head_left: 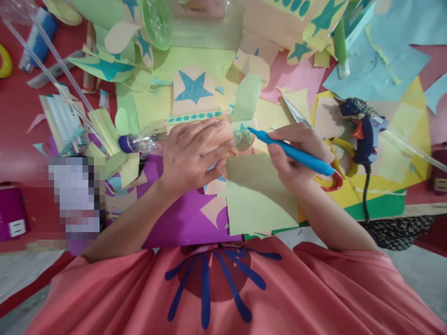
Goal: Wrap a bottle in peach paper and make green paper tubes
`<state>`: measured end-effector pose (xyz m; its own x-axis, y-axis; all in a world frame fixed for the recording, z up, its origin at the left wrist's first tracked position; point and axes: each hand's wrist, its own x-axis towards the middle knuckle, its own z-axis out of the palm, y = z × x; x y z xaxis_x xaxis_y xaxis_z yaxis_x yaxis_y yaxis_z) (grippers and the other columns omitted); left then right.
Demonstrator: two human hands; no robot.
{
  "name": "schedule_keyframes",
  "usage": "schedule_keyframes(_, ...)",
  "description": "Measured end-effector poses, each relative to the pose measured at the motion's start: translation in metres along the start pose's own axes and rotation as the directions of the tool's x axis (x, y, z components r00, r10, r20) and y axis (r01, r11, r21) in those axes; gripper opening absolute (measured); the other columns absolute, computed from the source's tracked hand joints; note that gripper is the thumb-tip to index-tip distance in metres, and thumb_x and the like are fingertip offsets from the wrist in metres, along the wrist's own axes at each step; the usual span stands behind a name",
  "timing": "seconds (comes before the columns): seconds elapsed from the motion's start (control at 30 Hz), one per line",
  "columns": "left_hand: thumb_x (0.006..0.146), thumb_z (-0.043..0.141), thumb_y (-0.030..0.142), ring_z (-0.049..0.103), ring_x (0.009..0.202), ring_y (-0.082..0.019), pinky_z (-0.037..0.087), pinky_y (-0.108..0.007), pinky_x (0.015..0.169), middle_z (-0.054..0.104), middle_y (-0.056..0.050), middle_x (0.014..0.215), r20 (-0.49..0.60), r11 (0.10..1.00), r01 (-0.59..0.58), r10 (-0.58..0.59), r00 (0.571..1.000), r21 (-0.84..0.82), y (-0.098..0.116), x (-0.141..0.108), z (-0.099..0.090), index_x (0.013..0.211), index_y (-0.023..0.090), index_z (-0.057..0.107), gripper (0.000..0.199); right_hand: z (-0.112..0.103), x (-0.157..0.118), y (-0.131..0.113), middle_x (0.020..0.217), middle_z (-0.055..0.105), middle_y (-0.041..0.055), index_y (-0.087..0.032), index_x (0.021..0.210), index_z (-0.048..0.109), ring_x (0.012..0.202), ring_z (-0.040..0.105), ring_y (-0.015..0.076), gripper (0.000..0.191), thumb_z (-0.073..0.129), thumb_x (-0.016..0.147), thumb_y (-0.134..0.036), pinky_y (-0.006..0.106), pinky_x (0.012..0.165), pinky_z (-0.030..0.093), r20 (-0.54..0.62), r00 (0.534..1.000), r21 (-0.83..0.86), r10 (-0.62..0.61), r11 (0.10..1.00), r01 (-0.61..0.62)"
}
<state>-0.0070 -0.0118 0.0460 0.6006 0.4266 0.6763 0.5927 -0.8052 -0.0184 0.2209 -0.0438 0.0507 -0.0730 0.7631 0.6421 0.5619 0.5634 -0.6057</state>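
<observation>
Pale sheet: flat on the counter, between the forearms.
Left grip: left hand spread over the clear bottle, not clenched; presumably prevents rolling.
Right grip: right hand grasps the blue pen along its barrel, likely for fine tip control.
Star drawing: on pale paper just past the left fingertips; pen tip at its outline. Attachment to the bottle: cannot tell.
Scissors: partly behind the right hand.
Glue gun: right of the right hand; nozzle points away from the body, probably for safety.
Blue star: face up on pink paper, beyond the left hand.
Writing: faint print on the far pink strip, illegible; no brand readable.
</observation>
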Motion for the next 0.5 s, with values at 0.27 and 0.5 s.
schedule_keyframes(0.27, 0.090, 0.052, 0.035, 0.062, 0.112, -0.022, 0.044, -0.036, 0.092, 0.069, -0.008, 0.116, 0.015, 0.999, 0.007, -0.006, 1.000, -0.035, -0.0009, -0.0025, 0.0005, 0.114, 0.024, 0.063, 0.029, -0.0003, -0.0014, 0.0004, 0.080, 0.068, -0.0007, -0.027, 0.092, 0.065, 0.072, 0.066, 0.0159, 0.007, 0.062, 0.086, -0.028, 0.035, 0.064, 0.059, 0.012, 0.999, -0.054, 0.039, 0.998, -0.038)
schedule_keyframes(0.5, 0.093, 0.048, 0.037, 0.057, 0.122, -0.022, 0.041, -0.039, 0.098, 0.064, -0.006, 0.128, 0.117, 0.990, 0.072, -0.058, 0.991, -0.120, -0.0021, -0.0074, -0.0007, 0.123, 0.030, 0.057, 0.033, 0.0006, 0.0023, -0.0052, 0.078, 0.068, -0.0016, -0.027, 0.091, 0.065, 0.074, 0.068, 0.0149, 0.006, 0.062, 0.086, -0.025, 0.033, 0.065, 0.059, 0.033, 0.999, -0.057, 0.018, 0.998, -0.016)
